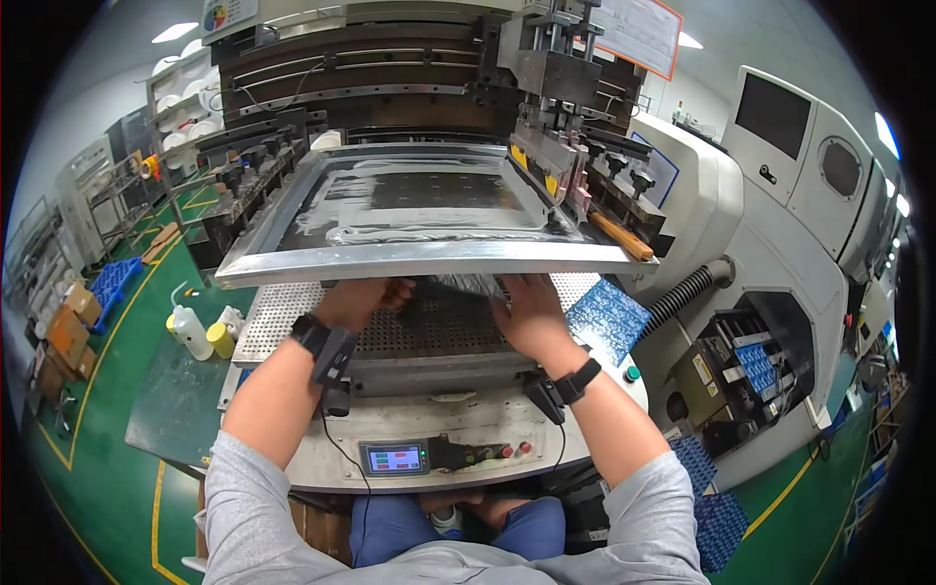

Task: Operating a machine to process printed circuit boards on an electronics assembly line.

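One left hand (375,297), curled, and one right hand (534,320), grips unclear, should move level, clear of the screen (439,261) above them.

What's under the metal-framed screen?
Visible below its near edge: a perforated plate, the left hand and right hand. The screen hides whatever lies farther back.

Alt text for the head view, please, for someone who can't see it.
A person's left hand and right hand reach under the near edge of a framed screen smeared with grey paste, above a perforated bed; whether they hold anything is unclear. A blue sheet lies to the right, a white bottle stands left, and a lit display sits below.
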The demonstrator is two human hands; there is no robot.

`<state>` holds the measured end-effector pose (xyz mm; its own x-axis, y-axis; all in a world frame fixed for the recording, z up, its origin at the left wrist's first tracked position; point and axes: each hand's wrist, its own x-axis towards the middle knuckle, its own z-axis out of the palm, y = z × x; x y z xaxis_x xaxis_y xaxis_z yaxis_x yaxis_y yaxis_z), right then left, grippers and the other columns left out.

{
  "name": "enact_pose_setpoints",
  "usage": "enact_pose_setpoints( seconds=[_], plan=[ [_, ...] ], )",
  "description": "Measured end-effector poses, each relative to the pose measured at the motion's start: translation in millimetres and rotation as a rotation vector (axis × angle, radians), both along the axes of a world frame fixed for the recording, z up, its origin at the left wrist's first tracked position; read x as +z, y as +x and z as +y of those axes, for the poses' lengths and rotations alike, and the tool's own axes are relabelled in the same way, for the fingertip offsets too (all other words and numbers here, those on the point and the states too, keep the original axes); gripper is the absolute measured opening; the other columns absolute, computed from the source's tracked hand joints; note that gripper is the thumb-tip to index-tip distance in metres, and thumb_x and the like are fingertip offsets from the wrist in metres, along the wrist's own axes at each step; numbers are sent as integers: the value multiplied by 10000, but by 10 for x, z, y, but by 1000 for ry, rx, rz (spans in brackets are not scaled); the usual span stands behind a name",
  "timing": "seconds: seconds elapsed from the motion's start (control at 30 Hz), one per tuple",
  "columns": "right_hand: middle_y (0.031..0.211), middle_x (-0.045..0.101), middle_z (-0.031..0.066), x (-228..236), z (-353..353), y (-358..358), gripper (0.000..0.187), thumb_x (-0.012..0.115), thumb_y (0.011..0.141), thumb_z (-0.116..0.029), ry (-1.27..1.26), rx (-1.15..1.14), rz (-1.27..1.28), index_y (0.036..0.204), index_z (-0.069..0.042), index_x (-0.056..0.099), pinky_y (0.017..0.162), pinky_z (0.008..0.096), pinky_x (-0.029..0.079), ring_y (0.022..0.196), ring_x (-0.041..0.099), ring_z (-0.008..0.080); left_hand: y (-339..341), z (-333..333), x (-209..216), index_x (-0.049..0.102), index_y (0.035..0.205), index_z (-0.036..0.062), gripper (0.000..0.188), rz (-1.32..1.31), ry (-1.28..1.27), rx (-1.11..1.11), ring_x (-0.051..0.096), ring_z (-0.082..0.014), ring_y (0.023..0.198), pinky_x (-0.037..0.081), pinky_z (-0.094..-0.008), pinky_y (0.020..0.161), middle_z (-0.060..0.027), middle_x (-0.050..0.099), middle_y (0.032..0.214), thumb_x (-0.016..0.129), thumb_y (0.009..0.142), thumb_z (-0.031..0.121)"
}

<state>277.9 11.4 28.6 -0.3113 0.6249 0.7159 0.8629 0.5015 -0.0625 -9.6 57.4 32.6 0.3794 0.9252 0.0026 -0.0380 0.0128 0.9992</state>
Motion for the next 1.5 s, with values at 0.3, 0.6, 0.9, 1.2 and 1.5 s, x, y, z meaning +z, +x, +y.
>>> enact_pose_setpoints(
  seconds=[0.3,0.6,0.9,1.2,1.5],
  plan=[
    [1084,633,202,-316,151,-2,299,664,825,-131,-39,-47,109,1105,-31,625,909,493,464,1026,575,412,-279,-233,-226,585,1162,6,369,714,680,298,613,-308,950,485,-381,889,-174,627,1076,648,925,281],
    [1125,647,199,-342,174,-13,346,659,845,-139,-45,25,114,1165,-11,622,983,475,451,1102,569,398,-82,-470,-281,620,1242,64,469,873,818,360,546,-373,1168,436,-438,1005,-175,601,1238,709,860,321],
    [1225,624,189,-352,199,-20,455,664,861,-223,-160,-21,39,1257,-10,593,1064,466,405,1194,533,387,-57,-503,-272,631,1242,79,482,874,806,344,538,-381,1190,431,-438,1020,-166,595,1268,727,840,327],
    [1223,633,155,-380,221,-37,437,667,857,-244,-123,-52,30,1230,-21,615,1039,470,426,1206,530,354,-48,-494,-264,614,1279,70,512,995,796,319,489,-363,1277,396,-423,1078,-169,533,1351,737,838,300],
    [1227,615,178,-342,200,-36,413,666,867,-232,-150,-47,53,1216,-18,610,1047,467,413,1204,521,382,-32,-498,-266,619,1263,82,516,962,822,329,510,-368,1235,390,-444,1066,-153,576,1297,731,831,342]
  ],
)
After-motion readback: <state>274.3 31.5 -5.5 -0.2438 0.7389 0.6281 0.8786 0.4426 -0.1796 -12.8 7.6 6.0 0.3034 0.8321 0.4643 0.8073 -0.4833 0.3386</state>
